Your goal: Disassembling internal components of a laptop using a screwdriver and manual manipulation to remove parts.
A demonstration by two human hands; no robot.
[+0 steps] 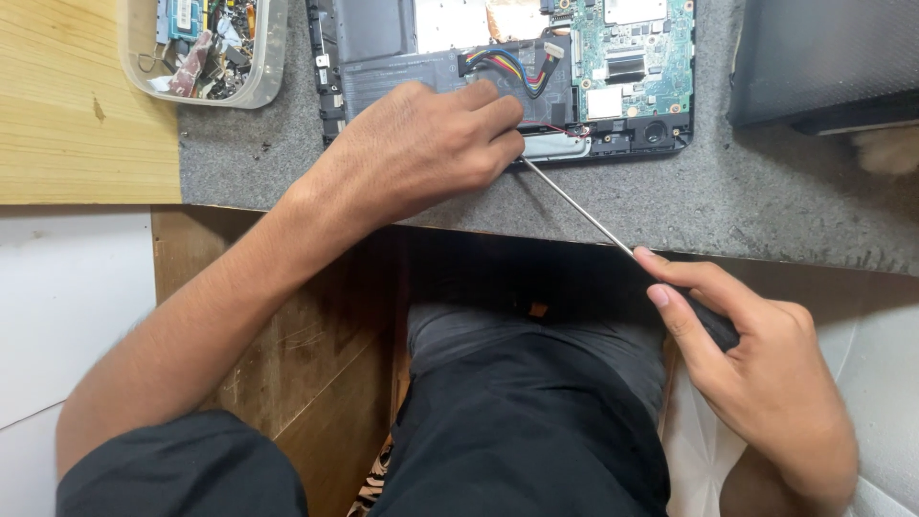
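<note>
- Head view looks straight down on an opened laptop [507,77] lying on a grey mat [728,191], its green circuit board [637,53] and a bundle of coloured wires [507,67] laid bare.
- Left hand [421,144] rests curled on the laptop's near edge, fingers bent down over the black battery area, pinning the case rather than gripping anything I can make out.
- Right hand [756,373] is closed around the dark handle of a long screwdriver [584,206]; the thin metal shaft runs up and left, its tip hidden just under the left fingertips at the laptop's front rim.
- To do this well, I'd judge: keep the tip seated square, press along the shaft, and let the left hand keep the case from sliding.
- Clear plastic tub [206,48] of small parts sits at the upper left, well apart.
</note>
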